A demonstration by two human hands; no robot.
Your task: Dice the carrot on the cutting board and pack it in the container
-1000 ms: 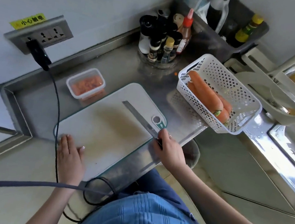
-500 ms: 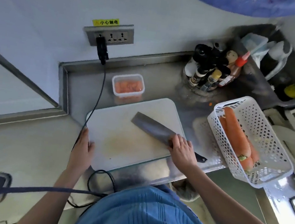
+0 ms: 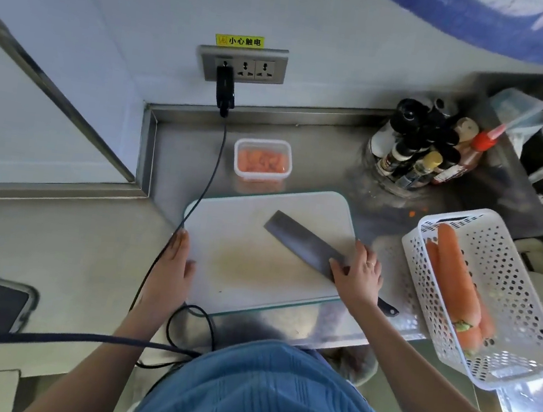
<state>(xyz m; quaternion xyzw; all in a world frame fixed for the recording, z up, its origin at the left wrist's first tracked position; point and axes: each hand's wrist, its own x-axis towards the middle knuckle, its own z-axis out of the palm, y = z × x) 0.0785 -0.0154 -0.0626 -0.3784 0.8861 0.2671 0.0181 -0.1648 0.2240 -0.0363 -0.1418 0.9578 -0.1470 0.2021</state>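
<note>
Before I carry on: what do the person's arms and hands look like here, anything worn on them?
Both forearms are bare, with no sleeves or gloves in view. The right hand wears a thin ring on one finger. The left hand shows no ring or watch. The nails look short, with no polish I can make out. A blue ribbed garment covers the body below the arms.

Stainless steel counter (image 3: 309, 135), raised lip along its back and left edges. On it: white cutting board (image 3: 249, 264) near the front edge; clear plastic container (image 3: 262, 160) of diced carrot just behind the board; round cluster of condiment bottles (image 3: 424, 149) at back right; white perforated basket (image 3: 504, 303) at right, overhanging the front edge; one small orange scrap (image 3: 411, 213) between bottles and basket.
</note>
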